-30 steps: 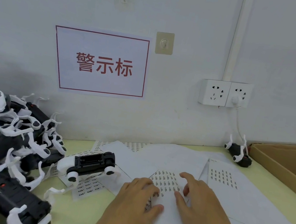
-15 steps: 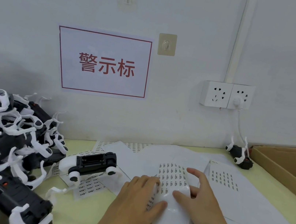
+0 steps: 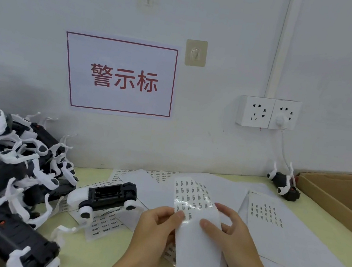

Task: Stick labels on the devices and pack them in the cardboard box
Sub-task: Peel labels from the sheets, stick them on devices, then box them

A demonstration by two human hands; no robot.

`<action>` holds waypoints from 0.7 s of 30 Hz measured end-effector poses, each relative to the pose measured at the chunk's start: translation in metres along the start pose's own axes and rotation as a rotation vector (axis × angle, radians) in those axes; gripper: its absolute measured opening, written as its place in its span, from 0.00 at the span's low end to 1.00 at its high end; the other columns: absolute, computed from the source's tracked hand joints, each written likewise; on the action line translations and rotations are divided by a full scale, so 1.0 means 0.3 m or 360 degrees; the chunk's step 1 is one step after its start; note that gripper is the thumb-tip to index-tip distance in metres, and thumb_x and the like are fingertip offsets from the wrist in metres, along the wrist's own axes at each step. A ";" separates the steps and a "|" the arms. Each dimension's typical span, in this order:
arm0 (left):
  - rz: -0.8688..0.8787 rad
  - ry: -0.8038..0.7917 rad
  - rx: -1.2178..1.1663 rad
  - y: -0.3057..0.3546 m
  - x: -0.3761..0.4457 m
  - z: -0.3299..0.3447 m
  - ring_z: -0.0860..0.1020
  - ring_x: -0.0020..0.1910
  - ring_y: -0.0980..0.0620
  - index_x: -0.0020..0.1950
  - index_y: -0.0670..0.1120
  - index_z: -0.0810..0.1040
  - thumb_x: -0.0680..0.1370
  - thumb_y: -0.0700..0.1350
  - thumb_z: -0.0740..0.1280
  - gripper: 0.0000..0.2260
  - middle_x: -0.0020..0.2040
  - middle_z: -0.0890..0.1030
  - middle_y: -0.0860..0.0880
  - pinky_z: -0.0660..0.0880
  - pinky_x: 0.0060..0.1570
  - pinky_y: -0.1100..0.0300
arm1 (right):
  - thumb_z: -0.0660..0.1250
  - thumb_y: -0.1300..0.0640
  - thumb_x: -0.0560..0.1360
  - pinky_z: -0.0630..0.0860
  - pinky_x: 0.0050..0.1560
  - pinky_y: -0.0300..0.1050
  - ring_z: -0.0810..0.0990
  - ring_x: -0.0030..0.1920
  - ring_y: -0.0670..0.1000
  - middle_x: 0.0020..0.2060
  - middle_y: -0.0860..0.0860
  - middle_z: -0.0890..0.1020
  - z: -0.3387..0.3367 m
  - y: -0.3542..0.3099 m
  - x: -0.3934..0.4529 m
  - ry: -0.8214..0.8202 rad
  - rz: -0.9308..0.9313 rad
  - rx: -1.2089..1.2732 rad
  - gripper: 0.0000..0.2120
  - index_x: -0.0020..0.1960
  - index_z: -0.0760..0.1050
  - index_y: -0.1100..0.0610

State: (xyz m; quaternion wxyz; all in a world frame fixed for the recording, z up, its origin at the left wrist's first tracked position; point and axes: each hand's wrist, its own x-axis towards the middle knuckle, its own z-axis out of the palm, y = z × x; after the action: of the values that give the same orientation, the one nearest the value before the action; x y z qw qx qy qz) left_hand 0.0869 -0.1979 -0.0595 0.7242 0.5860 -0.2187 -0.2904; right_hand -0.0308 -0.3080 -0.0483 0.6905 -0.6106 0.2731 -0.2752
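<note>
Head view of a labelling station. Both hands hold a glossy label sheet (image 3: pixel 196 207) above the pale green surface (image 3: pixel 92 255), its upper end lifted and curling toward the wall. The left hand (image 3: pixel 156 228) pinches the sheet's left edge between thumb and curled fingers; the right hand (image 3: pixel 230 235) grips the right edge, thumb on the front face and fingers curled behind. Small dark printed labels cover the upper part of the sheet; the lower part is blank white backing.

One device (image 3: pixel 104 197), black-bodied with white end pieces, lies on the surface just left of the hands, resting on loose label sheets (image 3: pixel 99 227). A large pile of similar devices (image 3: pixel 4 176) occupies the left edge of the view. A second single device (image 3: pixel 283 186) sits near the wall at right, just beside the open cardboard box (image 3: pixel 343 199), whose interior is only partly in view. A further sheet with a block of labels (image 3: pixel 267 213) lies to the right of the hands, over other white paper sheets (image 3: pixel 220 183).

On the wall: a red-bordered sign (image 3: pixel 121 77) with red characters, two adhesive hooks (image 3: pixel 195 52), and a double wall socket (image 3: pixel 268 113) with a white plug and cable (image 3: pixel 284 149) running down toward the right-hand device.
</note>
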 end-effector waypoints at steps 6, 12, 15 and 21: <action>0.0016 -0.0059 -0.0194 0.008 -0.001 -0.004 0.79 0.41 0.41 0.46 0.31 0.80 0.75 0.41 0.72 0.12 0.46 0.81 0.29 0.76 0.44 0.50 | 0.73 0.61 0.73 0.82 0.42 0.50 0.86 0.46 0.61 0.47 0.61 0.86 0.008 -0.001 -0.026 -0.0331 0.0238 0.0079 0.11 0.54 0.82 0.63; 0.0058 -0.0219 -0.0060 0.008 -0.007 -0.013 0.78 0.35 0.46 0.36 0.43 0.84 0.79 0.39 0.68 0.12 0.38 0.82 0.40 0.74 0.36 0.58 | 0.71 0.62 0.75 0.81 0.38 0.48 0.87 0.44 0.60 0.45 0.60 0.87 0.002 -0.004 -0.027 -0.0272 0.0186 0.0025 0.10 0.55 0.81 0.61; 0.0050 -0.0239 -0.0051 0.011 -0.008 -0.013 0.76 0.32 0.47 0.33 0.44 0.81 0.79 0.39 0.68 0.14 0.36 0.80 0.41 0.72 0.31 0.59 | 0.71 0.62 0.74 0.81 0.39 0.49 0.87 0.43 0.59 0.44 0.59 0.87 0.006 -0.003 -0.029 -0.0237 0.0160 0.0007 0.09 0.54 0.82 0.61; 0.0027 -0.0264 -0.0047 0.010 -0.010 -0.016 0.75 0.33 0.46 0.35 0.43 0.81 0.79 0.38 0.67 0.13 0.37 0.80 0.40 0.71 0.31 0.60 | 0.70 0.63 0.75 0.81 0.37 0.47 0.87 0.43 0.57 0.44 0.57 0.87 0.007 -0.001 -0.032 -0.0209 0.0145 0.0011 0.08 0.53 0.82 0.60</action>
State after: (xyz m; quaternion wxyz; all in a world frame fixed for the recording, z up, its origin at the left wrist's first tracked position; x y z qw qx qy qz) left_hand 0.0882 -0.1921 -0.0577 0.7146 0.5473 -0.2784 -0.3350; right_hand -0.0360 -0.2996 -0.0472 0.7209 -0.6119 0.2537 -0.2037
